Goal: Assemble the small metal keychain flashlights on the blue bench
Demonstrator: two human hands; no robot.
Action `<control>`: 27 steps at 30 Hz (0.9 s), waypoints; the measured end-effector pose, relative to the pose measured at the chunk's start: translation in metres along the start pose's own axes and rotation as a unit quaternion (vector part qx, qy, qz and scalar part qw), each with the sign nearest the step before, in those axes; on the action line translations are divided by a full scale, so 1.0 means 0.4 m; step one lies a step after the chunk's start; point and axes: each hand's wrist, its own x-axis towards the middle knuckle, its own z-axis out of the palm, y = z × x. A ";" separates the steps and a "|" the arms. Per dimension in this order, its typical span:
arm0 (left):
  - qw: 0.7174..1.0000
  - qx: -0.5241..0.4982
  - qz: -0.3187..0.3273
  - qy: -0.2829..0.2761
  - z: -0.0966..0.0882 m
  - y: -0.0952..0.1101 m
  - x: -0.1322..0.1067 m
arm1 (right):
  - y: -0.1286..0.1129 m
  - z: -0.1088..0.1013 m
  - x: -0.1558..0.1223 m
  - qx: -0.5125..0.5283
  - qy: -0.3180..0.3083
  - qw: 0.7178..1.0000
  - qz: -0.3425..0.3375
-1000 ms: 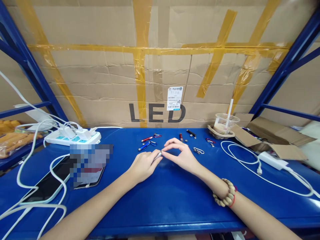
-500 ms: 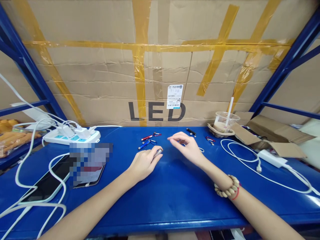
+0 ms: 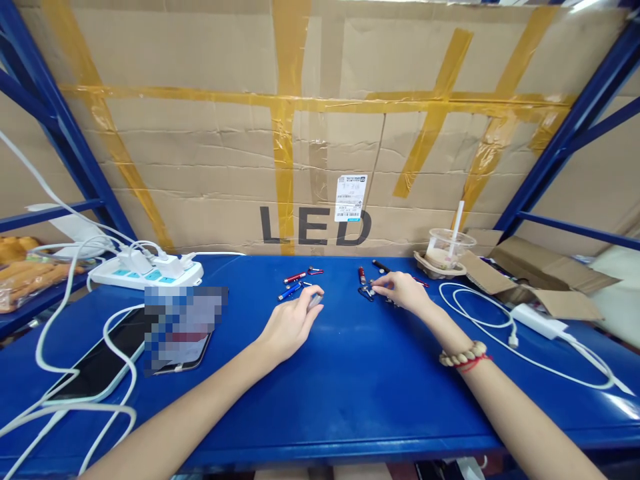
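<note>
My left hand (image 3: 291,325) is closed around a small silver flashlight (image 3: 315,301), of which only one end shows past the thumb. To the right, my right hand (image 3: 403,291) pinches at small metal parts on the table; what lies between its fingertips is too small to make out. Beside those fingertips are a short red flashlight (image 3: 362,275) and a dark carabiner clip (image 3: 369,294). A black flashlight (image 3: 381,266) lies just behind the right hand. Beyond my left hand rest another red flashlight (image 3: 295,277), a blue flashlight (image 3: 290,291) and a red carabiner clip (image 3: 315,271).
Two phones lie at left, one black-screened (image 3: 107,357), among white cables below a power strip (image 3: 150,270). At right are a plastic cup with a straw (image 3: 445,250), a white adapter with its cable (image 3: 537,320) and an open cardboard box (image 3: 540,273). Taped cardboard (image 3: 225,180) stands behind.
My right hand has moved right and down to the small parts on the table, uncovering the short red flashlight and dark clip. My left hand keeps the silver flashlight in nearly the same place.
</note>
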 end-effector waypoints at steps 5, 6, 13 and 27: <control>1.000 -0.013 0.005 0.007 -0.001 0.000 0.000 | 0.005 0.004 0.008 0.016 -0.044 0.998 -0.030; 1.000 -0.014 0.005 0.006 -0.002 0.000 0.000 | 0.003 0.003 0.008 0.021 -0.051 0.998 -0.039; 1.000 -0.022 -0.004 -0.008 -0.010 0.004 -0.004 | -0.004 0.007 0.006 0.047 -0.077 0.992 -0.084; 0.996 -0.070 -0.036 -0.038 -0.014 0.006 -0.004 | -0.042 -0.021 -0.003 0.025 0.048 0.998 -0.028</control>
